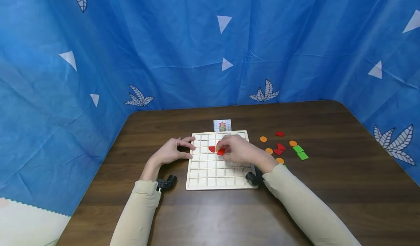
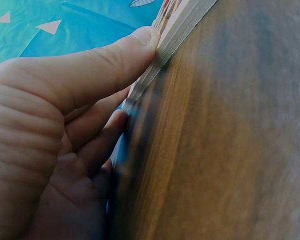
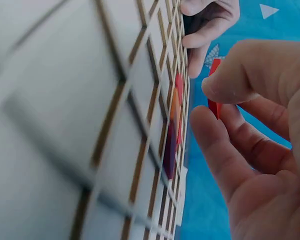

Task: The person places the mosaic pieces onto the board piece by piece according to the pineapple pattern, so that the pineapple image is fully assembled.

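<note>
Standing here watching this one: head view first, the gridded board [image 1: 202,173] sits on the tabletop [image 1: 197,217], with a little picture card [image 1: 222,125] just past its far edge. The left hand [image 1: 172,150] is at the board's left side, the right hand [image 1: 241,149] over its middle, near a red quarter piece [image 1: 212,149] already down. Off to the board's right there's a loose scatter of orange discs [image 1: 293,143], red bits [image 1: 280,133] and green tiles [image 1: 303,155]. Left wrist view: fingers and thumb are spread, just touching the board's edge, so probably steadying it, not gripping. Right wrist view: thumb and fingers are pinching a red piece [image 3: 214,106] above the board, and there's a small red-and-orange cluster [image 3: 175,107] lying on the grid. Honestly, looks early to me: part of the red bit's done, I see no green on the board, and plenty's left.
</note>
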{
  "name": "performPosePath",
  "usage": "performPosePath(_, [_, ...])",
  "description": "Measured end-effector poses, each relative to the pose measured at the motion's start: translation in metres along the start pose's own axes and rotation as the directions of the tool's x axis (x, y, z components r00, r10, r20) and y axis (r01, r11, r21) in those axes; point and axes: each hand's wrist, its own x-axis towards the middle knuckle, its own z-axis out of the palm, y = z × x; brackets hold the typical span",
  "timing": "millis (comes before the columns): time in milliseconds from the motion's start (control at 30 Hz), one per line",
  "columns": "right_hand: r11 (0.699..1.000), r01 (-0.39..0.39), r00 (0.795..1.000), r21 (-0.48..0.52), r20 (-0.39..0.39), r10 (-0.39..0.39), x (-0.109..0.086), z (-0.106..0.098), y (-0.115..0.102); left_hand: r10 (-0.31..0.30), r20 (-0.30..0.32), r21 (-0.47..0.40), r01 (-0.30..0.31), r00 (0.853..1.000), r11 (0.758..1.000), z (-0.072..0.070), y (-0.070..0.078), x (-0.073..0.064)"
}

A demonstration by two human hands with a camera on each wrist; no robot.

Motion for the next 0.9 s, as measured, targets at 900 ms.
performPosePath(900, [0.994,0.098,0.993,-0.039,0.071,-0.095,0.022,0.021,-0.005,0.003,0.005,0.003,-0.003,1.000,1.000,0.000,-0.003,0.001])
